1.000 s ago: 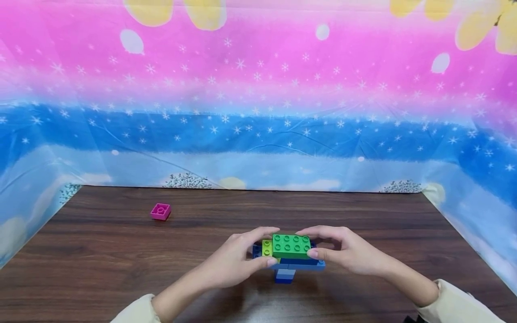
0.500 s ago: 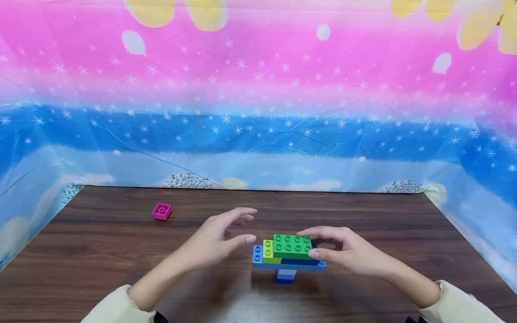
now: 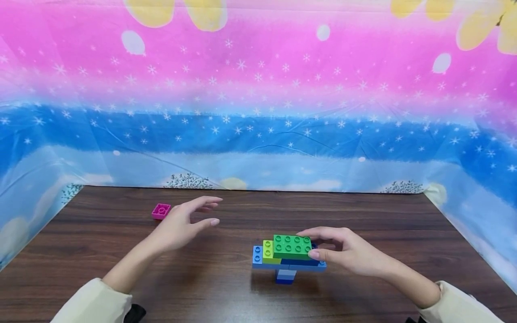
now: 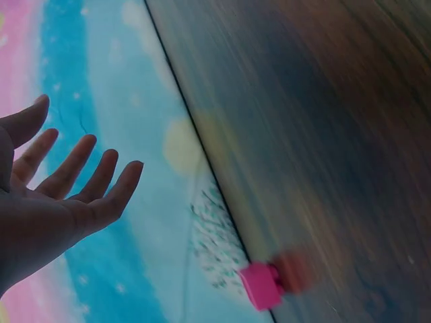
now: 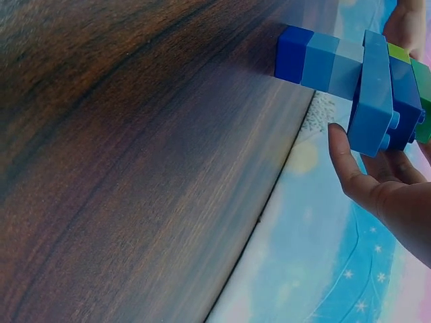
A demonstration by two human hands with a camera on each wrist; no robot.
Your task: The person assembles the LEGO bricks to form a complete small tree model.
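A toy-brick structure point(image 3: 288, 264) stands upright on the table, with a narrow stem of stacked blue bricks point(image 5: 320, 60) under a wide light-blue layer. On that layer sit a lime brick point(image 3: 267, 251) and a dark-blue brick point(image 5: 405, 101), topped by a green eight-stud brick point(image 3: 292, 244). My right hand point(image 3: 349, 251) pinches the green brick's right end between thumb and fingers. Off to the left, my left hand point(image 3: 183, 224) holds nothing, fingers spread and thumb apart. Just beside it lies a pink brick point(image 3: 160, 211), hollow side up.
The dark wooden table point(image 3: 226, 296) ends at the back against a pink and blue snowflake-patterned cloth point(image 3: 258, 130), which also rises along both sides.
My left hand has let go of the structure's left side and moved left and away, close to the pink brick. The right hand has kept its place on the green brick.
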